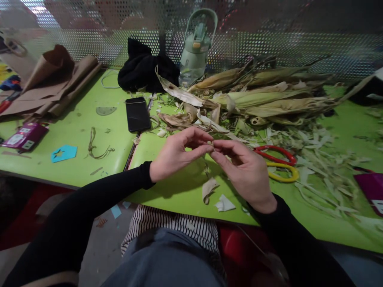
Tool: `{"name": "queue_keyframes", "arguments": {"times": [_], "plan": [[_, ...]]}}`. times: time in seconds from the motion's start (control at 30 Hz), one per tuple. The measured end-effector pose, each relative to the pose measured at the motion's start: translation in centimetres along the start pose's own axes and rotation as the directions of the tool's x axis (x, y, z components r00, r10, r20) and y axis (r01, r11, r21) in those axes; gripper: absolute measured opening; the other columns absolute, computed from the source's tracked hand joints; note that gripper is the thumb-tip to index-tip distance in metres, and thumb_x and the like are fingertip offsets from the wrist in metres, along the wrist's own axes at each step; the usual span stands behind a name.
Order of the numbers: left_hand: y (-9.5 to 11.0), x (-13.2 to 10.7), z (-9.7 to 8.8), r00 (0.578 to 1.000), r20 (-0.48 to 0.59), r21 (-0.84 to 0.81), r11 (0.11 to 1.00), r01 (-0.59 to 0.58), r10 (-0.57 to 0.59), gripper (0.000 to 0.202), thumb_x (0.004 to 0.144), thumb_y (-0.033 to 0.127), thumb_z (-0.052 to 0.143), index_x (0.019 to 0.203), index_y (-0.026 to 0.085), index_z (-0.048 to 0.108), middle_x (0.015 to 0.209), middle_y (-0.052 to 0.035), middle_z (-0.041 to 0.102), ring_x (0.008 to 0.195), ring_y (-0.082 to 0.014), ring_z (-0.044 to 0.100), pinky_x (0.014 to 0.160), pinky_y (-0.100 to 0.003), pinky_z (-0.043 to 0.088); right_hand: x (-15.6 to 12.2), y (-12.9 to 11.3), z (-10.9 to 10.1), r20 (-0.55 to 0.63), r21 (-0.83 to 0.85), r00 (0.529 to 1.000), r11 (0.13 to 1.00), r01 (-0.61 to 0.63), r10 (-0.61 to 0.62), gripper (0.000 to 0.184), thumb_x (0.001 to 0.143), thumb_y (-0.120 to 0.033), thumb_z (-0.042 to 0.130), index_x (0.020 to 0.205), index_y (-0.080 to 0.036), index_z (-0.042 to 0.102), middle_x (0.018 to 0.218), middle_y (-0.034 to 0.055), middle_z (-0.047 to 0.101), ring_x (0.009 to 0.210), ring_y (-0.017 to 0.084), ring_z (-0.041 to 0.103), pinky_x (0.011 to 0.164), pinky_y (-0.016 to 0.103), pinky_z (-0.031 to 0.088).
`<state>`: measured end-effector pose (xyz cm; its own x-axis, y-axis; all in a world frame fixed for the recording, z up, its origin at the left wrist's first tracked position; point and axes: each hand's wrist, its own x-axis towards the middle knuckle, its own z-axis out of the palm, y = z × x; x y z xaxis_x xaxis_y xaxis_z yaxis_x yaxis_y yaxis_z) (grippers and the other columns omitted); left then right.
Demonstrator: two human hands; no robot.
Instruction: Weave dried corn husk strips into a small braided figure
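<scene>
My left hand [185, 149] and my right hand [243, 169] meet above the green table, thumbs and forefingers pinched together. Between the fingertips is a small pale strip of corn husk [212, 144]; most of it is hidden by the fingers. Below the hands shows a thin twisted piece with a wider curled scrap of husk [209, 189]; I cannot tell whether it joins the held strip. A white scrap [225, 203] lies near the table's front edge. Scissors with a red and a yellow handle loop [283, 171] rest just right of my right hand.
Dried corn husks [263, 99] are heaped behind the hands, with shredded strips [323, 167] at right. A phone [137, 114], a black cloth [148, 69] and a bottle [196, 52] stand or lie further back. Brown paper [54, 79] and a blue card [64, 154] are at left.
</scene>
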<state>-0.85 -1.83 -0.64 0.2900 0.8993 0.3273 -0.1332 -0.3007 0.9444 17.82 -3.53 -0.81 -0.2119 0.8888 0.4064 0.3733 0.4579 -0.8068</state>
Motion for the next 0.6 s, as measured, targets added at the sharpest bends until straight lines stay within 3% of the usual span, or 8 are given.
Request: {"name": "queue_keyframes", "arguments": {"times": [0.23,0.37,0.6], "plan": [[-0.07,0.05,0.25,0.994,0.018,-0.062,0.992,0.11,-0.109,0.029,0.081,0.035,0.078,0.089,0.014,0.06,0.082,0.0003,0.062,0.072,-0.0075,0.057,0.067,-0.021,0.049,0.24,-0.17,-0.03,-0.018,-0.024,0.999,0.999,0.042,-0.042,0.012,0.086,-0.019,0.072,0.096,-0.024,0.067,0.094,-0.0008,0.067,0.078,0.013,0.061,0.074,0.029,0.051],[-0.02,-0.01,0.28,0.99,0.018,-0.042,0.99,0.137,-0.137,0.025,0.083,0.03,0.076,0.087,0.015,0.057,0.081,0.001,0.06,0.07,-0.0069,0.056,0.064,-0.021,0.046,0.42,-0.29,-0.06,-0.015,-0.049,0.998,0.997,0.064,-0.065,0.008,0.086,-0.02,0.072,0.088,-0.023,0.065,0.091,-0.0006,0.064,0.081,0.014,0.06,0.074,0.029,0.049],[0.6,0.17,-0.04,0.965,0.116,-0.2,0.946,0.254,-0.235,0.026,0.078,0.02,0.079,0.092,0.014,0.058,0.082,0.002,0.061,0.073,-0.0063,0.06,0.067,-0.02,0.049,0.41,-0.73,-0.27,0.022,0.064,0.984,0.982,-0.18,0.179,0.008,0.086,-0.027,0.07,0.087,-0.022,0.065,0.079,-0.0022,0.064,0.069,0.012,0.057,0.064,0.027,0.045]]}}
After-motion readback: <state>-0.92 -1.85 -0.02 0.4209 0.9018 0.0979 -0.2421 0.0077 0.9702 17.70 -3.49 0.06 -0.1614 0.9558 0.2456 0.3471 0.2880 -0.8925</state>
